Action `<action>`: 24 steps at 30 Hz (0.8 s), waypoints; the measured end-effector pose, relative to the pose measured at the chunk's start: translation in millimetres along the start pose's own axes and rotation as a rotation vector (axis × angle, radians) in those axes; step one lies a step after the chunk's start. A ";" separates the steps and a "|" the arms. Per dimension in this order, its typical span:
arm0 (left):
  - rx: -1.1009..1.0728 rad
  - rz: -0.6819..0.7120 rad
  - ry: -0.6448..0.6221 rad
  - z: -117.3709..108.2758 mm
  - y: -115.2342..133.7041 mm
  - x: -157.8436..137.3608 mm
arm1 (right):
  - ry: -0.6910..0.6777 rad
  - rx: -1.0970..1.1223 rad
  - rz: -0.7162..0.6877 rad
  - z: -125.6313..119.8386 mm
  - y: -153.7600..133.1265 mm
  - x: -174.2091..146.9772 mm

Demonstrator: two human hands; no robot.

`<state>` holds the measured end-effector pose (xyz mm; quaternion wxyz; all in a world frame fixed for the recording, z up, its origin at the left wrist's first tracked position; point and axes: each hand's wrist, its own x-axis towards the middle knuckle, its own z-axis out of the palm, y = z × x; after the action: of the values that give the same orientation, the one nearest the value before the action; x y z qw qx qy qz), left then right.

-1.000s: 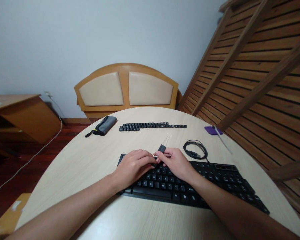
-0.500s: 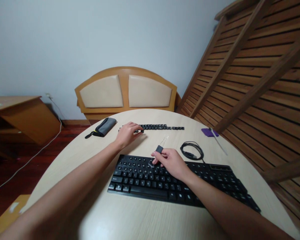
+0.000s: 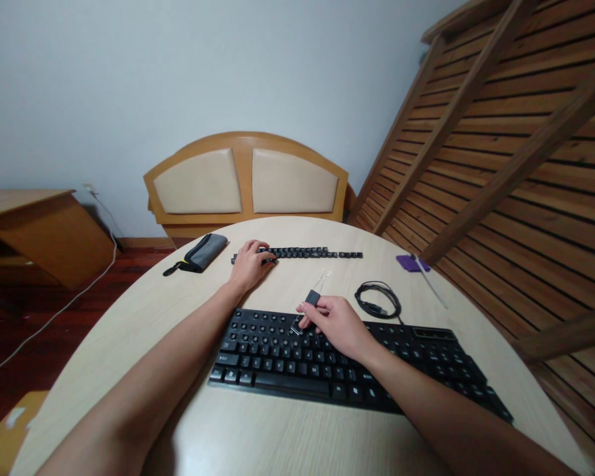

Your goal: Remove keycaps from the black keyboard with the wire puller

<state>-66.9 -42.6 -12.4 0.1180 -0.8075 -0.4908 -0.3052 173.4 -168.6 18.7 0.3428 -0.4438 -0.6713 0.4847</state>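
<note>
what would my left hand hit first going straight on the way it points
The left hand would probably meet the black keycaps right ahead; whether it already touches them is unclear.

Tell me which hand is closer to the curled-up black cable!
Right. The right hand is just left of the cable, over the keyboard. The left hand is farther off to the left, at the loose black keys.

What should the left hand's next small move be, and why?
Probably open the left hand and lift it off the loose keycaps: its fingertips are already at the rows, so any cap they grip (unclear) could stay there. The right hand holds the wire tool at the keyboard, where many caps remain.
</note>
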 end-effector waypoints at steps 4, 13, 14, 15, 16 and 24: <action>-0.004 0.004 -0.012 2.2 -2.0 -0.3 | -0.001 -0.004 0.001 -0.3 -0.8 -0.6; -0.013 0.007 -0.026 4.3 -3.9 0.1 | -0.001 -0.012 0.013 -0.5 -2.8 -1.1; -0.015 0.005 -0.025 4.4 -4.0 0.2 | 0.000 -0.010 0.012 -0.4 -2.8 -0.9; -0.017 0.002 -0.025 4.6 -3.9 0.4 | 0.000 -0.007 0.011 -0.3 -2.6 -0.8; -0.021 0.000 -0.024 4.6 -3.8 0.4 | -0.001 -0.005 0.009 -0.3 -2.4 -0.7; -0.082 -0.033 -0.024 3.0 -1.2 0.1 | -0.004 -0.015 -0.010 -1.0 -2.2 0.4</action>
<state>-66.8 -40.5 -14.9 0.0737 -0.8070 -0.4925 -0.3174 173.6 -168.2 21.2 0.3406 -0.4421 -0.6777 0.4788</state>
